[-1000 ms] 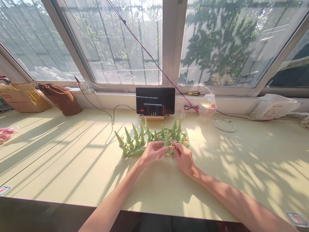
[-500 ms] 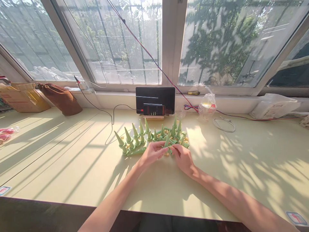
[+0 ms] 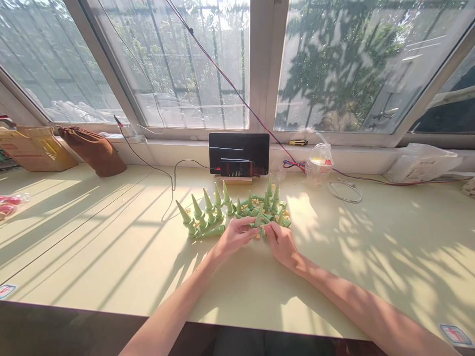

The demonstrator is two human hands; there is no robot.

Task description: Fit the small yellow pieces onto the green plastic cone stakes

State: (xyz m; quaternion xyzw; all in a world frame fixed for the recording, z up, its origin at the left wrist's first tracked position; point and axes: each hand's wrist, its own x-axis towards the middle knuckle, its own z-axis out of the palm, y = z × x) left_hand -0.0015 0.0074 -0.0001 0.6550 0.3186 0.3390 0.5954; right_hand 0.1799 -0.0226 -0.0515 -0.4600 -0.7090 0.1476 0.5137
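Observation:
My left hand [image 3: 237,234] is closed on a green cone piece [image 3: 259,217], which points upward between thumb and fingers. Close beside it, my right hand [image 3: 282,243] is closed with its fingertips pinched near the cone's base; whatever it pinches is hidden or too small to name. Left of my hands stand several green cones on ringed bases [image 3: 198,213] in a slanting row, with a green bar [image 3: 213,231] lying at their front. Behind and around my fingers lies a pile of green and small yellow pieces [image 3: 272,215], with more cones upright among them.
A tablet [image 3: 239,148] leans at the window with a phone [image 3: 237,169] in front, on a stand. A black cable [image 3: 173,180] runs left. A white cable coil [image 3: 344,192], a bagged cup [image 3: 319,162], a brown pouch [image 3: 97,151] and a cardboard box [image 3: 37,148] lie along the back.
My right hand has drawn slightly right, so the gap between my hands is a little wider. The left hand keeps the cone, now a bit more tilted to the right.

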